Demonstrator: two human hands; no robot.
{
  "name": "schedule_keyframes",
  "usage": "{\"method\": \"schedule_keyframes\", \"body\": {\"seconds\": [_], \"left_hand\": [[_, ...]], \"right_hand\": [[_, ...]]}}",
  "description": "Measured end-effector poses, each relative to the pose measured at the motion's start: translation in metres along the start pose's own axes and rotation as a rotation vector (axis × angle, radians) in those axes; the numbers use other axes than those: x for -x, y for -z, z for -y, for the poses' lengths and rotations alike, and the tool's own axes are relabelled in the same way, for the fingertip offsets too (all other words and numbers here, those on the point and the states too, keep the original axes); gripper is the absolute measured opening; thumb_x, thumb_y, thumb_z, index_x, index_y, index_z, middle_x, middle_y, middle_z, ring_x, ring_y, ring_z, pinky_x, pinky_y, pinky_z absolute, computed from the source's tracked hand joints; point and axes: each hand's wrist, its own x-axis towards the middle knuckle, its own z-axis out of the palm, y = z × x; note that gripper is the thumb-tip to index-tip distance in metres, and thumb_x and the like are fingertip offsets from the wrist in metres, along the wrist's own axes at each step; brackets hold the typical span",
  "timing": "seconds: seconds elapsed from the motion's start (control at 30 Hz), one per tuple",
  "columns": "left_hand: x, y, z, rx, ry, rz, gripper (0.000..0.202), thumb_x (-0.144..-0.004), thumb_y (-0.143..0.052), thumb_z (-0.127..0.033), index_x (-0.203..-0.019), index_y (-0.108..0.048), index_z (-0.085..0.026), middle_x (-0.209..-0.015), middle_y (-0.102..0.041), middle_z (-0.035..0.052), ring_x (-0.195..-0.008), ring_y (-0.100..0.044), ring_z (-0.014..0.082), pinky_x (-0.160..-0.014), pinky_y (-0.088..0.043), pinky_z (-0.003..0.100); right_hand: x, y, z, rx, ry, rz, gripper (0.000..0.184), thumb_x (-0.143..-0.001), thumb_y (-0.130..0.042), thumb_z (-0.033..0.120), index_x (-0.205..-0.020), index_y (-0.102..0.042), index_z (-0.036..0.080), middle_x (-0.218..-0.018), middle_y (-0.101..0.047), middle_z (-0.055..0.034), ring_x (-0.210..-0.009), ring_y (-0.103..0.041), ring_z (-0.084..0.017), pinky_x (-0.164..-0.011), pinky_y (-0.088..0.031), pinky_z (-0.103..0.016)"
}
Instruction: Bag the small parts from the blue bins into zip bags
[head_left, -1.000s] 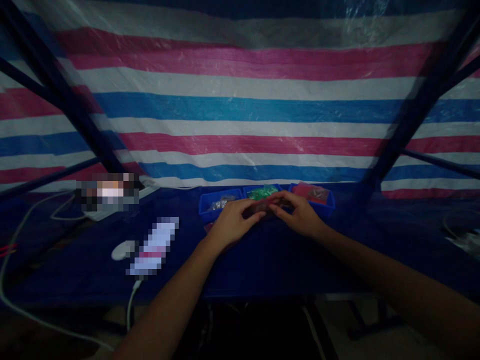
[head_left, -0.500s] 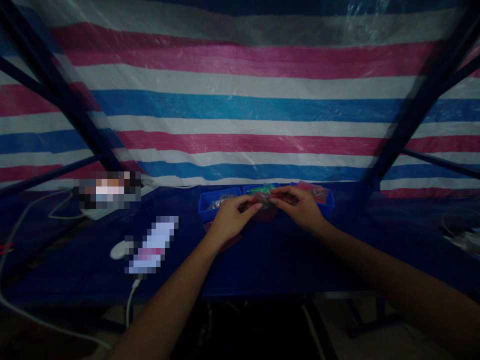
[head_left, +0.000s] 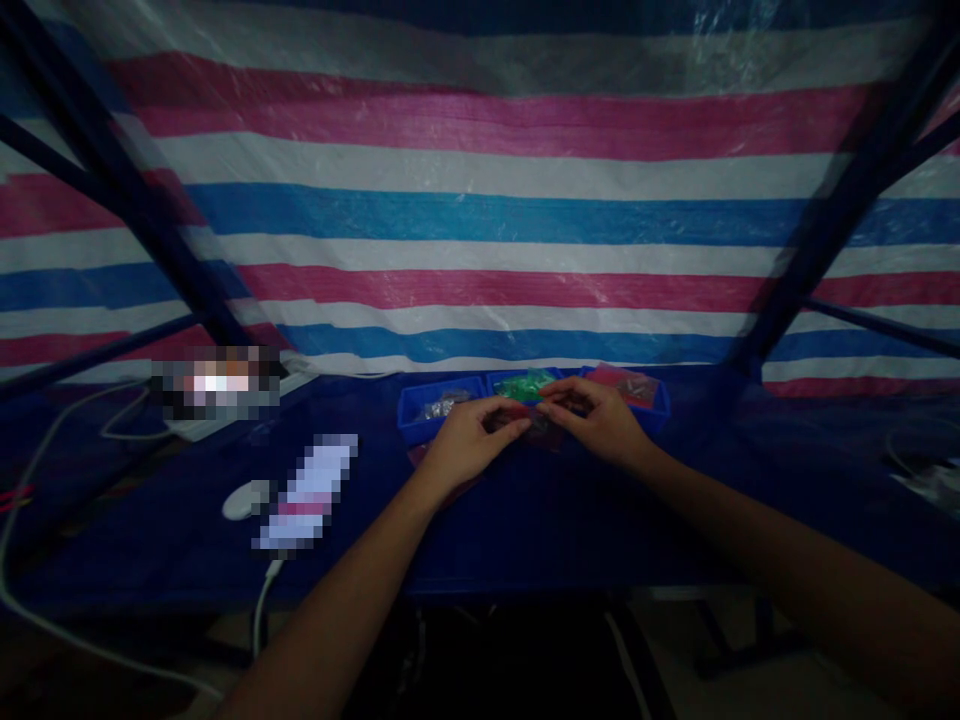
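My left hand and my right hand meet above the table in front of the bins. Each pinches an upper edge of a small red see-through plastic bag, which hangs between the fingertips. Its contents are too dark to make out. Below my left wrist, more reddish plastic lies on the table, mostly covered by the hand. Just behind the hands stand a left blue bin with small silvery pieces, a middle one with green pieces, and a right one with red bags.
A phone on a white cable lies to the left, beside a white round object. Farther back is a white power strip, partly blurred. A striped sheet hangs behind the blue table.
The red bag has dropped slightly and its lower part now hangs more to the right. My hands have shifted a little, uncovering more green pieces. The view has moved slightly.
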Motion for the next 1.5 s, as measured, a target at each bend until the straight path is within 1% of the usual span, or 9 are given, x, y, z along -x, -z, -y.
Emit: {"method": "schedule_keyframes", "body": {"seconds": [0.13,0.23,0.4,0.57,0.7,0.9,1.13,1.3,1.5], "left_hand": [[0.003,-0.002,0.002,-0.139,-0.033,0.053,0.022,-0.09,-0.07,-0.027,-0.111,-0.076,-0.025,-0.108,-0.079,0.0043,-0.098,-0.074,0.0229,-0.09,-0.057,0.04],[0.003,-0.001,0.004,-0.218,-0.028,0.057,0.02,-0.088,-0.072,-0.025,-0.107,-0.076,-0.024,-0.104,-0.079,0.0042,-0.094,-0.074,0.0238,-0.086,-0.057,0.04],[-0.002,0.003,0.0,-0.004,0.003,-0.111,0.036,-0.085,-0.075,-0.022,-0.121,-0.069,-0.021,-0.105,-0.078,0.0063,-0.094,-0.074,0.021,-0.091,-0.059,0.039],[-0.005,0.01,-0.006,0.15,-0.014,-0.25,0.045,-0.089,-0.076,-0.035,-0.13,-0.064,-0.021,-0.111,-0.077,0.009,-0.1,-0.074,0.0207,-0.093,-0.06,0.039],[-0.003,0.009,-0.006,0.149,0.004,-0.196,0.04,-0.088,-0.077,-0.036,-0.124,-0.067,-0.02,-0.111,-0.078,0.0094,-0.099,-0.075,0.0218,-0.092,-0.06,0.041],[0.0,0.005,-0.011,0.068,0.014,-0.149,0.037,-0.087,-0.078,-0.035,-0.12,-0.071,-0.021,-0.11,-0.079,0.0087,-0.101,-0.075,0.024,-0.095,-0.059,0.044],[-0.003,0.01,-0.01,0.086,-0.022,-0.25,0.045,-0.088,-0.077,-0.036,-0.129,-0.065,-0.02,-0.122,-0.075,0.0114,-0.108,-0.073,0.0233,-0.1,-0.057,0.044],[-0.005,0.009,0.0,0.187,-0.002,-0.197,0.038,-0.09,-0.074,-0.029,-0.126,-0.064,-0.019,-0.106,-0.078,0.0087,-0.099,-0.075,0.0201,-0.094,-0.059,0.039],[-0.003,0.006,-0.006,0.166,-0.023,-0.173,0.039,-0.09,-0.075,-0.034,-0.125,-0.066,-0.02,-0.11,-0.077,0.0099,-0.102,-0.075,0.0209,-0.097,-0.059,0.042]], "right_hand": [[0.001,0.0,0.0,0.076,-0.003,0.068,0.037,-0.082,-0.083,0.043,-0.111,-0.074,0.022,-0.098,-0.078,-0.0058,-0.086,-0.075,-0.021,-0.08,-0.061,-0.037],[-0.001,0.001,-0.004,-0.018,-0.036,0.007,0.033,-0.083,-0.081,0.042,-0.108,-0.074,0.022,-0.099,-0.077,-0.0054,-0.087,-0.074,-0.021,-0.082,-0.061,-0.036],[-0.007,0.006,-0.006,-0.17,-0.064,-0.109,0.039,-0.083,-0.082,0.045,-0.112,-0.071,0.022,-0.096,-0.074,-0.0035,-0.09,-0.072,-0.018,-0.089,-0.06,-0.034],[-0.008,0.007,-0.001,-0.173,-0.079,-0.135,0.04,-0.088,-0.075,0.051,-0.115,-0.068,0.023,-0.106,-0.074,-0.006,-0.098,-0.071,-0.02,-0.095,-0.058,-0.037],[-0.005,0.003,0.002,-0.13,-0.062,-0.095,0.04,-0.089,-0.074,0.05,-0.118,-0.068,0.024,-0.112,-0.074,-0.0067,-0.104,-0.071,-0.021,-0.099,-0.057,-0.039],[0.002,-0.002,0.004,0.021,-0.021,0.173,0.025,-0.088,-0.077,0.043,-0.103,-0.076,0.023,-0.103,-0.078,-0.0046,-0.095,-0.074,-0.022,-0.092,-0.059,-0.04],[-0.003,-0.004,-0.005,-0.238,-0.144,-0.028,0.032,-0.079,-0.083,0.047,-0.096,-0.075,0.022,-0.098,-0.079,-0.0034,-0.091,-0.075,-0.021,-0.09,-0.06,-0.039],[-0.004,-0.002,-0.006,-0.29,-0.184,0.031,0.039,-0.072,-0.089,0.04,-0.103,-0.074,0.022,-0.103,-0.078,-0.0045,-0.094,-0.075,-0.02,-0.092,-0.061,-0.039],[-0.005,0.0,-0.006,-0.239,-0.153,0.003,0.03,-0.08,-0.083,0.044,-0.098,-0.077,0.022,-0.096,-0.079,-0.0038,-0.086,-0.074,-0.02,-0.086,-0.06,-0.038]]}}
